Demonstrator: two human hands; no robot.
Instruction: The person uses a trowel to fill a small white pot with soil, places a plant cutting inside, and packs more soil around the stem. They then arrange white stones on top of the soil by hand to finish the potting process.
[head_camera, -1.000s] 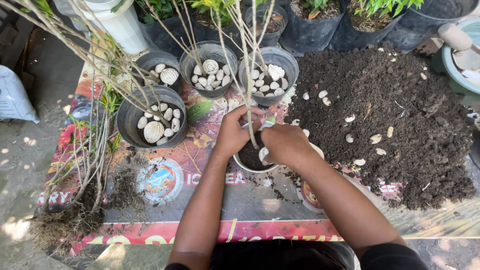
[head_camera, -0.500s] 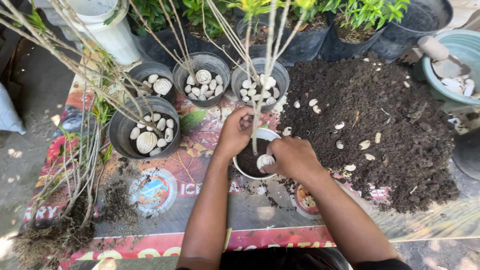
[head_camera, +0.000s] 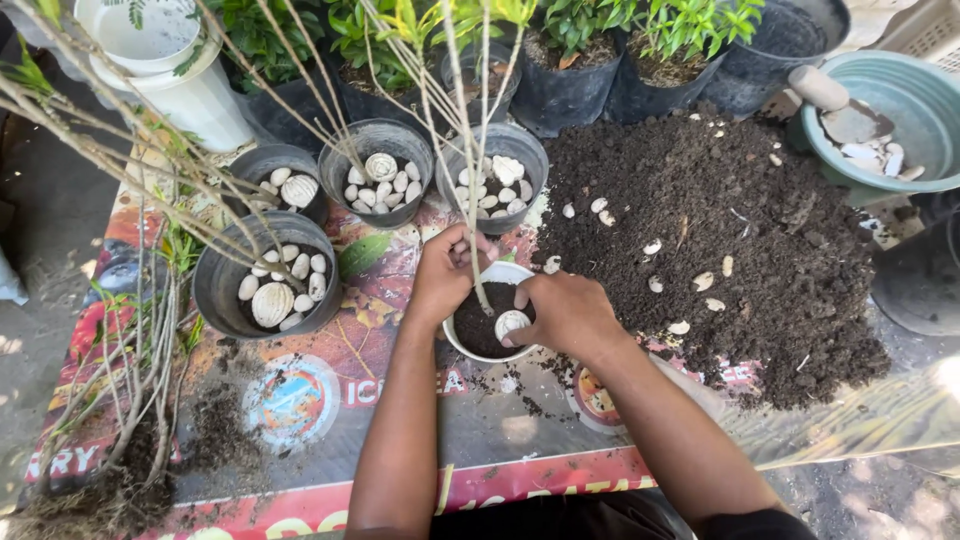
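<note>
The left hand (head_camera: 440, 275) still grips the sapling stem (head_camera: 470, 250) upright in the white pot (head_camera: 455, 345). The right hand (head_camera: 565, 312) has now pressed its white shell (head_camera: 512, 322) onto the soil, fingers still pinching it.

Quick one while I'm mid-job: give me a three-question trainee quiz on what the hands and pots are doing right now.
1. True or false: the left hand holds the thin stem that stands in the white pot.
2. What does the right hand press onto the soil in that pot? A) a white shell B) a trowel C) a green leaf
3. How many grey pots topped with shells stand beyond the hands?

Key
1. True
2. A
3. Four; each has bare stems rising from it, and the loose soil pile lies to the right.
</note>
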